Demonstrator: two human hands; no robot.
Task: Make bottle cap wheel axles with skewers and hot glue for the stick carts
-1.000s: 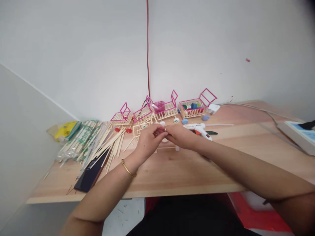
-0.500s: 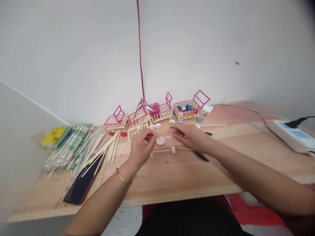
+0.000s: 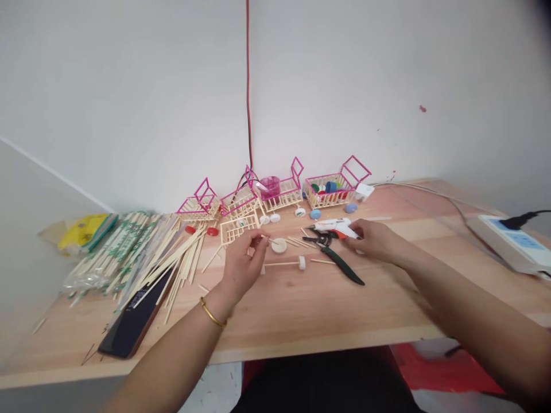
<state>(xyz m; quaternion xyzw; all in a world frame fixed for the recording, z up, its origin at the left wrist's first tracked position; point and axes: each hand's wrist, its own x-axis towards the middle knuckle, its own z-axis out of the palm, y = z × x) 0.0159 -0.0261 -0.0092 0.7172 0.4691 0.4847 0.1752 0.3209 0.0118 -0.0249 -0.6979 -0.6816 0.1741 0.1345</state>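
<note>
My left hand [image 3: 246, 256] is closed in a pinch on a thin wooden stick [image 3: 269, 238], whose free end points at a white bottle cap [image 3: 279, 246] on the table. My right hand [image 3: 373, 240] has its fingers closed around the grip of a white and orange glue gun [image 3: 333, 225]. Beside the gun lie pruning shears [image 3: 342, 267] with dark green handles. Nearer to me, a stick axle [image 3: 282, 264] has a white cap on its right end; its left end lies close to my left hand. Short cut sticks [image 3: 300, 242] lie right of the cap.
Small stick carts with pink rims stand along the wall, one [image 3: 329, 192] holding coloured caps. A pink cup [image 3: 270, 187] is among them. Loose sticks [image 3: 185, 252], a phone [image 3: 133, 321] and bagged chopsticks [image 3: 116, 246] lie left. A power strip [image 3: 512, 238] sits right.
My right hand has moved right, away from the short sticks, and onto the glue gun, uncovering the shears. My left hand still pinches the stick beside the white cap.
</note>
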